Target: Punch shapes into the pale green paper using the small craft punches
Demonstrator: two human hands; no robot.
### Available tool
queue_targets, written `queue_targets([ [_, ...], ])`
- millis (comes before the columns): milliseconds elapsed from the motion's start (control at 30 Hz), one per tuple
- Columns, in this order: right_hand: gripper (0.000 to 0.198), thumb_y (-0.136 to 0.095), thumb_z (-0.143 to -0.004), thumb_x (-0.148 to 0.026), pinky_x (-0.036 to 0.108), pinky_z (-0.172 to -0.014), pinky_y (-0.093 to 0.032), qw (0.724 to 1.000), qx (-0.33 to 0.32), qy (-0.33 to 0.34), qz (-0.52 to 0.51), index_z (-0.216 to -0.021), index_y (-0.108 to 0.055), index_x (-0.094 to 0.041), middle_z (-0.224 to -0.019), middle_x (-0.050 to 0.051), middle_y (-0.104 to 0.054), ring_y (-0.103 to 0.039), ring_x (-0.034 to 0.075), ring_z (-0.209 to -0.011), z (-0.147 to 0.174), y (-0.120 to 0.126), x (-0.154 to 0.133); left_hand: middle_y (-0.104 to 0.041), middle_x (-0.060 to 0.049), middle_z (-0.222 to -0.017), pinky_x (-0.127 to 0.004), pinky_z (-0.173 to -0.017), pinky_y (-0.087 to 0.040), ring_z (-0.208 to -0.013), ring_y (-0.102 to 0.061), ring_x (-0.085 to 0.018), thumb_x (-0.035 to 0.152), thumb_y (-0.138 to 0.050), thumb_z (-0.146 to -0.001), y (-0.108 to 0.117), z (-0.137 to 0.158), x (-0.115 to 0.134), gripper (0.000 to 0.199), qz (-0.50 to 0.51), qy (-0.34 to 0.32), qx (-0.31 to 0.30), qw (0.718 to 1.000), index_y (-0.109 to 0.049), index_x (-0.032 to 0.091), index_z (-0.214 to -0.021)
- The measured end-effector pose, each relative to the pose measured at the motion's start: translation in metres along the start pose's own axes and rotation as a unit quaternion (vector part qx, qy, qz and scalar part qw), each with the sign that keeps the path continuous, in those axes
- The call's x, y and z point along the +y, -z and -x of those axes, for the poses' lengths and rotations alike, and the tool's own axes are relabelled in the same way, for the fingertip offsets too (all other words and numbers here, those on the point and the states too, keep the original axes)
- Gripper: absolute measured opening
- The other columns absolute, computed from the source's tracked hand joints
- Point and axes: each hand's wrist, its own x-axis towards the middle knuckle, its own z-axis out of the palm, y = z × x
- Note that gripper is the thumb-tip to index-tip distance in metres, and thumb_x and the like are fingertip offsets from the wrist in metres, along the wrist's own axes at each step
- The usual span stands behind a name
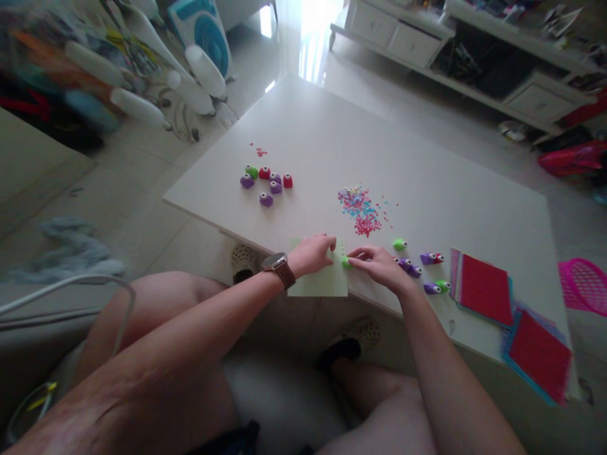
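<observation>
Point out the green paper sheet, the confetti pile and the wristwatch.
green paper sheet [322, 284], head view, bare lower middle of the sheet.
confetti pile [361, 212], head view, dense centre.
wristwatch [275, 261], head view, the dial.

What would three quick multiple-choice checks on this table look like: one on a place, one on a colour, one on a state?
1. Where does the confetti pile lie?
A. beyond the hands
B. on the floor
C. on the red sheets

2. What colour is the sheet under the left hand?
A. red
B. pale green
C. blue

3. How does the right hand stand?
A. raised, empty
B. on the red sheets
C. pressing a green punch at the sheet's edge

Key: 1 A, it sits mid-table past both hands. 2 B, the paper is light green. 3 C, fingers rest on the punch.
</observation>
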Motion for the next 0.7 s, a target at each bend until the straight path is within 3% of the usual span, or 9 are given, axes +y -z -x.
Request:
queue_targets([
  [133, 0.02, -0.08, -0.087, -0.034, 0.035, -0.08, -0.057, 1.0, -0.008, 0.017, -0.005, -0.1, -0.082, -0.019, -0.098, 0.008, -0.08, -0.071, 0.024, -0.088, 0.0, 0.001, 0.003, -0.072, -0.006, -0.115, -0.033, -0.084, -0.052, -0.099, -0.07, -0.024, 0.029, -0.083, -0.083, 0.0, 0.001, 0.002, 0.034, -0.022, -0.002, -0.004, 1.0, -0.069, 0.025, -0.114],
  [333, 0.017, -0.079, -0.087, -0.032, 0.033, -0.077, -0.056, 1.0, -0.009, 0.005, -0.014, -0.097, -0.081, -0.019, -0.094, 0.008, -0.08, -0.071, 0.023, -0.086, 0.0, 0.0, 0.0, -0.073, -0.006, -0.116, -0.034, -0.086, -0.052, -0.101, -0.07, -0.025, 0.028, -0.082, -0.084, -0.003, 0.0, 0.001, 0.033, -0.025, -0.009, -0.01, 1.0, -0.069, 0.025, -0.114],
  [700, 0.014, -0.079, -0.087, -0.03, 0.035, -0.081, -0.056, 0.999, 0.013, 0.043, -0.009, -0.095, -0.082, -0.019, -0.094, 0.008, -0.079, -0.071, 0.023, -0.086, -0.002, -0.009, -0.004, -0.073, -0.006, -0.116, -0.034, -0.086, -0.052, -0.101, -0.07, -0.025, 0.029, -0.084, -0.083, -0.004, -0.003, 0.0, 0.035, -0.015, -0.009, -0.009, 1.0, -0.068, 0.025, -0.114],
])
